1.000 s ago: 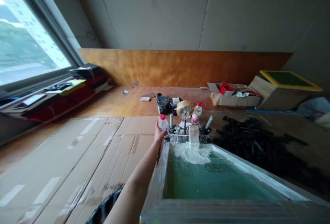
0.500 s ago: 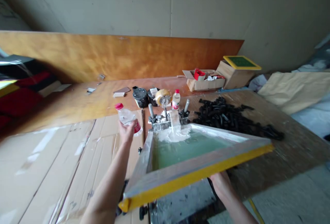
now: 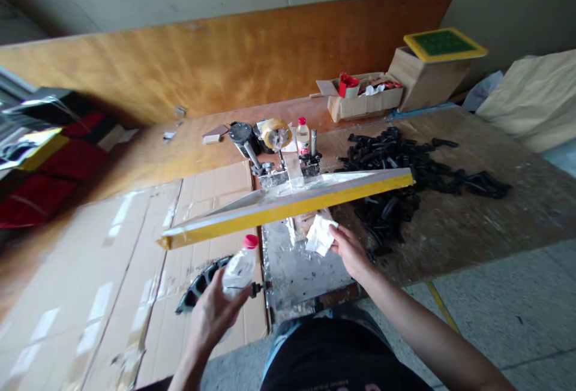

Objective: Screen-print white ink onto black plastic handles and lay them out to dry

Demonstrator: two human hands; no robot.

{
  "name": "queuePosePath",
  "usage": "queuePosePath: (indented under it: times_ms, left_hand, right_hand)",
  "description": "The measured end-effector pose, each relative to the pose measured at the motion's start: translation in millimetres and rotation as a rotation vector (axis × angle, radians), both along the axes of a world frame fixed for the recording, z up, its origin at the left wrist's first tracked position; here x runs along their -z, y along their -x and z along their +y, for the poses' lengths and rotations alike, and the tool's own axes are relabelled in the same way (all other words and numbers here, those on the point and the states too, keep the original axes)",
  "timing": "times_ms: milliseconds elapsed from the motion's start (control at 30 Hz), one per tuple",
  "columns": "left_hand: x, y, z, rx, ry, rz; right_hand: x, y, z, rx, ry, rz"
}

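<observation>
My left hand (image 3: 215, 307) is wrapped round a clear plastic bottle (image 3: 242, 266) with a red cap, held in front of the frame on the left. Between thumb and fingers, my right hand (image 3: 348, 248) pinches a crumpled white tissue (image 3: 320, 235). The tissue is just over the grey metal base plate (image 3: 306, 271), beside a small brownish block (image 3: 306, 221). Above both hands a screen printing frame (image 3: 288, 206) with yellow tape along its front edge stands tilted up from a clamp (image 3: 272, 178) at the back. Its mesh is mostly hidden from this angle.
A pile of black plastic parts (image 3: 396, 163) lies to the right. Behind the clamp stand a black tub (image 3: 242, 134), a tape roll (image 3: 276, 134) and a second bottle (image 3: 302, 138). Flattened cardboard (image 3: 112, 277) covers the left; open boxes (image 3: 366, 103) sit at the back right.
The frame has been raised to a steeper tilt. My left hand brought the bottle nearer and lower. My right hand came out from under the frame's edge, and a white tissue now shows in it.
</observation>
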State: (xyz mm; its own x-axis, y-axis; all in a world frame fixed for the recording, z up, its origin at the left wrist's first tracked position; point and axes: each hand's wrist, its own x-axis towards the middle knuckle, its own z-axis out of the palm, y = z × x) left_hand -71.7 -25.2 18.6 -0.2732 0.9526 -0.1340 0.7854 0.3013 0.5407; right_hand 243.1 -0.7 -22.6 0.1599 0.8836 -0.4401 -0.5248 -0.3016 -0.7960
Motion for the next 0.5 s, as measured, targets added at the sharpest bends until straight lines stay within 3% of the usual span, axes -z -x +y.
queuePosePath:
  times_ms: [67,133,300,500]
  left_hand:
    - [6.2,-21.8,-13.8,0.245,0.072,0.093]
    - [10.4,-43.1,-19.9,0.396,0.116,0.221]
    - [4.3,-84.6,-15.1,0.578,0.191,0.41]
    - [-9.8,-100.3,-5.9,0.706,0.24,0.515]
  right_hand:
    - [0.2,3.4,-4.0,-0.052,-0.006,-0.013]
    - [0.6,5.6,-8.6,-0.097,-0.02,-0.033]
    - [6.4,2.7,-18.2,-0.144,-0.026,-0.121]
    - [9.3,-6.8,-21.1,-0.106,-0.013,-0.138]
